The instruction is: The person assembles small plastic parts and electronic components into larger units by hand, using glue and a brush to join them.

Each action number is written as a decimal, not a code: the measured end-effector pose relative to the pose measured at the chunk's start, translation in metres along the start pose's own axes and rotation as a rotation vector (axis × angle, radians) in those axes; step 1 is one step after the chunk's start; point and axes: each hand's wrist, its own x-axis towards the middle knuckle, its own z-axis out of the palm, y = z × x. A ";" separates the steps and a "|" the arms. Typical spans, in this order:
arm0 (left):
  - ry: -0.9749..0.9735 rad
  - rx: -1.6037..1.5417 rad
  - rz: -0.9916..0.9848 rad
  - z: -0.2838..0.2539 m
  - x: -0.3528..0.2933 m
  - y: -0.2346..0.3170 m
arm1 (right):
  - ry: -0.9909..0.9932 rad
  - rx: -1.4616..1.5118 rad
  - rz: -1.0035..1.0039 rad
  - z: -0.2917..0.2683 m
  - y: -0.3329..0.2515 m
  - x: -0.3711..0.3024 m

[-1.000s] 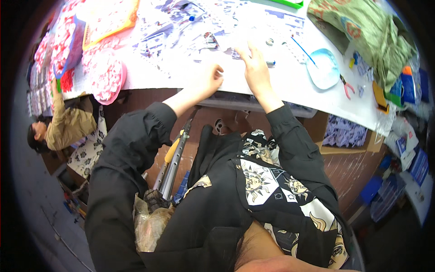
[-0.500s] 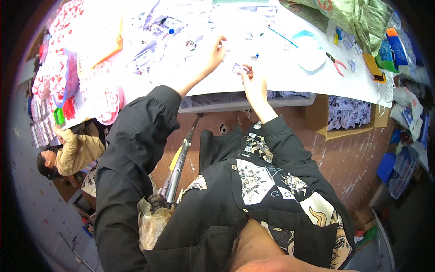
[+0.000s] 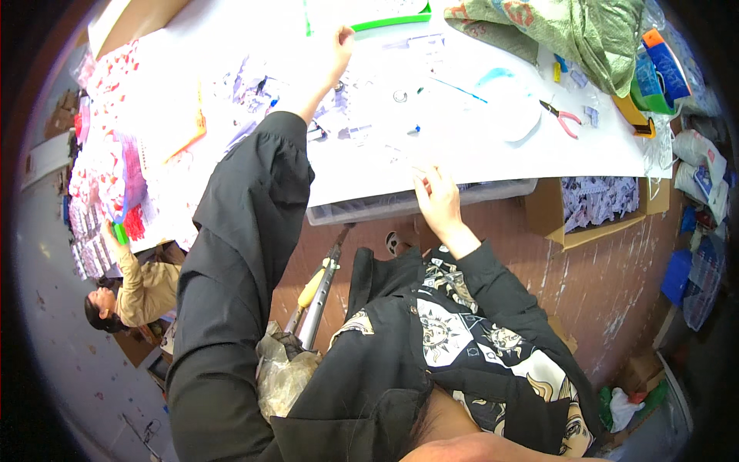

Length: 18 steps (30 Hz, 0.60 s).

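Green tray rim crosswise, left hand beside

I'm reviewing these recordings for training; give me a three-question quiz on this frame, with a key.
1. Which of the person's own hands is nearer the green-rimmed tray?
2. True or false: the pliers lie on the white tabletop, to the right of the right hand.
3. What is the main colour of the large sack on the table? A) black B) green C) orange

Key:
1. The left hand
2. True
3. B
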 end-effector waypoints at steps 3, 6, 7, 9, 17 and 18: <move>0.074 0.003 0.054 0.009 0.039 0.000 | 0.048 0.046 -0.061 -0.006 -0.004 -0.009; 0.038 0.096 0.029 0.019 0.064 0.001 | 0.024 0.116 -0.002 -0.014 -0.014 -0.014; 0.024 0.126 0.021 0.024 0.071 0.002 | 0.026 0.117 -0.005 -0.018 -0.017 -0.014; -0.004 0.184 0.006 0.034 0.085 0.006 | 0.018 0.173 0.008 -0.024 -0.019 -0.014; -0.153 0.437 -0.047 0.072 0.116 0.027 | 0.123 0.163 0.090 -0.053 0.004 -0.014; -0.177 0.465 -0.047 0.077 0.120 0.032 | 0.140 0.164 0.104 -0.058 0.008 -0.015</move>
